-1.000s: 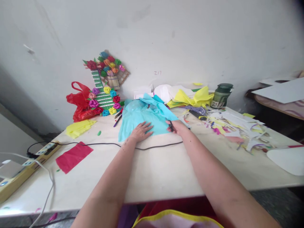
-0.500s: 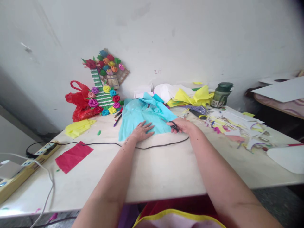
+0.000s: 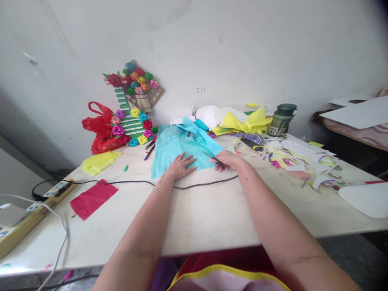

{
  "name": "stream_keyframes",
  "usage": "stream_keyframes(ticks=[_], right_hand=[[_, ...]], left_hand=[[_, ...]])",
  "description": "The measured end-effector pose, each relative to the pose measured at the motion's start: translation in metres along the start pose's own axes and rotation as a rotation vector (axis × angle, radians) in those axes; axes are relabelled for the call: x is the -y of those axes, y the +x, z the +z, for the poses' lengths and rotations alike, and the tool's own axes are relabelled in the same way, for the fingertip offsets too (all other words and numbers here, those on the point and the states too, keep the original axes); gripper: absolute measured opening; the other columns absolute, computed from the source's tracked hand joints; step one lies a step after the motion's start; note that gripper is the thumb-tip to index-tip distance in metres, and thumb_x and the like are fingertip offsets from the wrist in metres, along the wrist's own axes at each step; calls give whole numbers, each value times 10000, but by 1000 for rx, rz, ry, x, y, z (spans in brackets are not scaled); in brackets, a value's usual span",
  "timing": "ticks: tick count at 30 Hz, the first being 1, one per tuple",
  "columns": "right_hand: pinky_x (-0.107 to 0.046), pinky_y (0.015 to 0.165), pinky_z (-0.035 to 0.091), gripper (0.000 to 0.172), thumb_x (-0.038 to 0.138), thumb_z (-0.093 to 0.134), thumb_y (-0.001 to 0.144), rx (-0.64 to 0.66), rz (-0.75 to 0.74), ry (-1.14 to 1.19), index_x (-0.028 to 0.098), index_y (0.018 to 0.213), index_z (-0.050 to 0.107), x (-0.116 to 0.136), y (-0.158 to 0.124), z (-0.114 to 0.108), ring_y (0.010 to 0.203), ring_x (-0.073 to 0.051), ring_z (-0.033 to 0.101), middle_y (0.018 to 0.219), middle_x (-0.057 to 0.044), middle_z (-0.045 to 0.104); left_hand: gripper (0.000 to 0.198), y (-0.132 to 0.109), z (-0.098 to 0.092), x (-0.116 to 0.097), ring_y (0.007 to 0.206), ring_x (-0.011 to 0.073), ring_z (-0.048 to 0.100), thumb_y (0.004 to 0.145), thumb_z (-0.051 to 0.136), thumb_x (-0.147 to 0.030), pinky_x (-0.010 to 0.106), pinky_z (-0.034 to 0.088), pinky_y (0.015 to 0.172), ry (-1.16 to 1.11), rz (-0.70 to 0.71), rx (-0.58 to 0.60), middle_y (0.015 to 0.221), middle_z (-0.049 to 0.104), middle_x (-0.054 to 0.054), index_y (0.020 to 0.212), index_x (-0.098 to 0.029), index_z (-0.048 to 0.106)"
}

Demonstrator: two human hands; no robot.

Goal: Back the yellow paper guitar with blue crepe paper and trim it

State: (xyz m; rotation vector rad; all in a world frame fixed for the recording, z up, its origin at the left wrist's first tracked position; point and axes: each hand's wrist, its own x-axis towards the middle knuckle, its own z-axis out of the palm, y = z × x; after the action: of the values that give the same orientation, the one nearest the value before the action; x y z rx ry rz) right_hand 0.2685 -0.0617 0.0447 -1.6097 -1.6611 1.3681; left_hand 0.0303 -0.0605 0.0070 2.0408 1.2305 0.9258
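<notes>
Left hand [image 3: 182, 166] lies flat on blue sheet [image 3: 166, 149]; right hand [image 3: 229, 159] grips scissors [image 3: 218, 162]. Loose folds [image 3: 198, 131] could snag blades [image 3: 207, 154].

Free tabletop [image 3: 206, 218] separates the forearms [image 3: 148, 218], a black cord [image 3: 206, 185] crossing near the hands [image 3: 182, 166].

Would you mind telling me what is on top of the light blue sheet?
The left hand rests, fingers spread, on the light blue sheet; the right hand holds dark scissors, blades over it. Whatever the left palm covers cannot be seen.
</notes>
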Motion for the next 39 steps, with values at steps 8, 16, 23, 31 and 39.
stream_keyframes(ticks=[8,16,23,31,39], right_hand=[[-143,266,298,395,496,674,668,174,-58,42,131,664,525,5,-5,10,368,-83,540,527,-34,632],[-148,265,322,413,520,679,644,197,-52,0,146,683,508,7,-6,28,394,-81,551,578,-31,648],[-158,287,349,424,533,653,669,195,-16,28,147,752,498,9,-8,26,410,-96,564,587,-37,648],[-164,306,356,489,591,595,692,226,-12,46,123,805,511,6,-3,25,428,-115,577,596,-80,653],[-167,316,342,494,612,518,741,339,-39,88,120,774,534,8,-6,19,394,-108,550,524,-64,627]], left_hand=[[831,4,-1,5,1350,233,156,719,521,-553,376,79,1102,503,60,114,1364,425,30,1398,-193,205],[931,4,-1,9,1344,238,176,745,453,-600,391,137,1093,606,109,108,1377,404,62,1420,-144,1],[958,4,0,11,1355,233,137,713,480,-623,400,140,1095,608,122,54,1396,369,98,1415,-134,48],[898,3,0,6,1268,226,360,678,493,-653,384,101,1109,689,71,10,1368,392,149,1355,-117,247],[906,4,-1,6,1338,241,203,657,484,-682,402,104,1106,718,67,11,1390,370,124,1340,-114,304]])
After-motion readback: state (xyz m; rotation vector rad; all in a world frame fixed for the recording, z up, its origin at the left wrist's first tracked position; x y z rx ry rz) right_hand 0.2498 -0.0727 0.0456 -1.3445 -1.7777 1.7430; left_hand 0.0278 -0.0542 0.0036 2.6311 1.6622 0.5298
